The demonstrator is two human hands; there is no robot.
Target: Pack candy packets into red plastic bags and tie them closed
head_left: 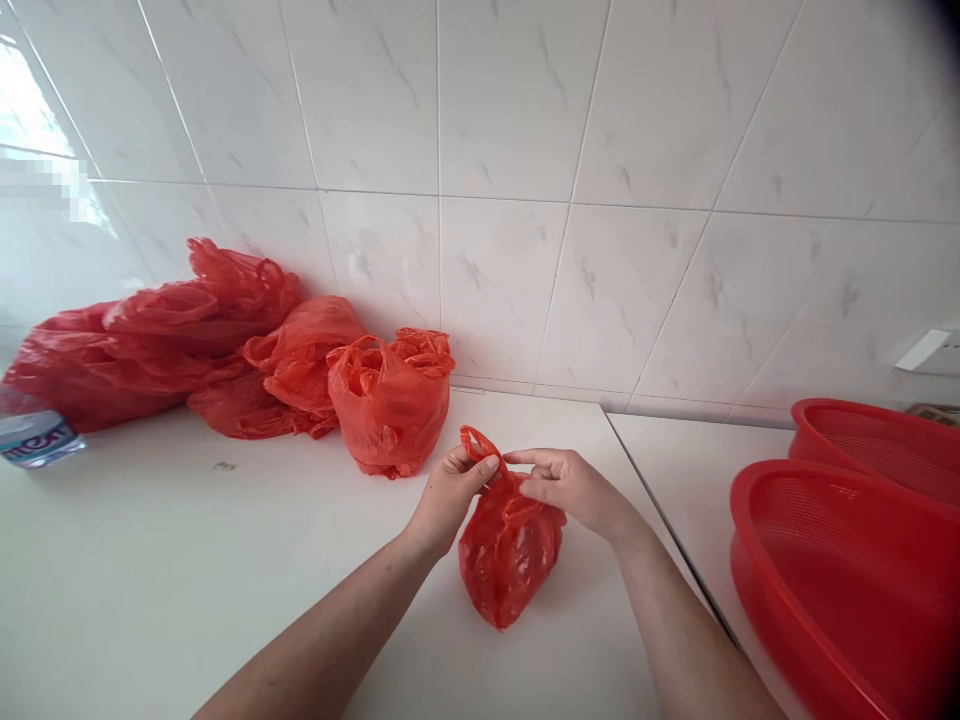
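A small red plastic bag [510,560] rests on the white table, bulging with contents I cannot make out through the film. My left hand [461,483] pinches a twisted handle loop at the top of the bag between thumb and fingers. On the other side, my right hand [564,485] is at the gathered neck, its index finger stretched toward the loop and its thumb against the plastic. Whether the right fingers grip the film is partly hidden.
Several red plastic bags [394,405] lie along the tiled wall at the left, near a clear bottle [41,440] with a label. Two red plastic baskets [765,560] stand at the right, beyond a seam in the tabletop. A small scrap [224,466] lies at the left.
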